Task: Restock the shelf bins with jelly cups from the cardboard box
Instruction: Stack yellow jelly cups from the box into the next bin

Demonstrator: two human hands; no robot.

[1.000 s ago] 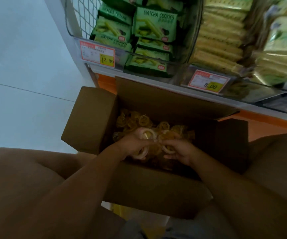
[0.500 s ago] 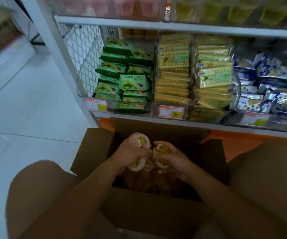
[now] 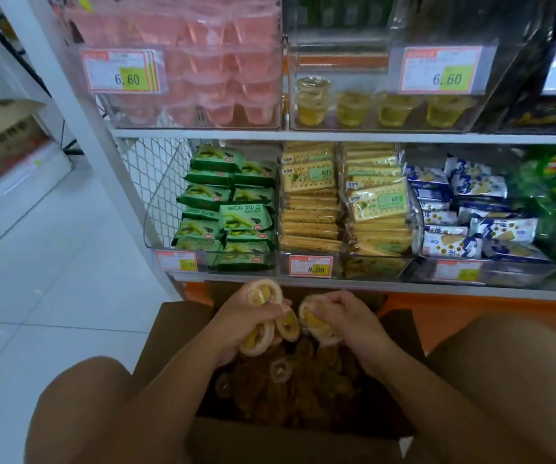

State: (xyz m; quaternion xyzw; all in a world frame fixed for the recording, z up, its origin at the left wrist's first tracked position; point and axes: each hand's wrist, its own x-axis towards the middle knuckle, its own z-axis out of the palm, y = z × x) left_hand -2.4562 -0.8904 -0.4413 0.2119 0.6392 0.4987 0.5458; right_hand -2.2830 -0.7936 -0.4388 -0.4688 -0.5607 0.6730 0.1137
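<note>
An open cardboard box [image 3: 169,333] sits on the floor between my knees, holding several yellow jelly cups [image 3: 280,370]. My left hand [image 3: 246,316] grips a bunch of yellow jelly cups [image 3: 263,293] above the box. Beside it, my right hand [image 3: 343,316] holds more yellow cups [image 3: 313,321]. Both hands hover just over the box's far edge. On the upper shelf a clear bin [image 3: 380,108] holds a few yellow jelly cups along its bottom. The bin to its left [image 3: 189,78] is packed with pink jelly cups.
The lower shelf carries bins of green matcha cookies [image 3: 233,216], yellow crackers [image 3: 343,202] and blue packets [image 3: 463,209]. A white shelf post [image 3: 69,108] stands at left, with white tiled floor [image 3: 35,279] beyond. Price tags hang on the bin fronts.
Both hands lifted out of the box with the cups in them. My view tilted up, bringing the upper shelf with the jelly bins into sight.
</note>
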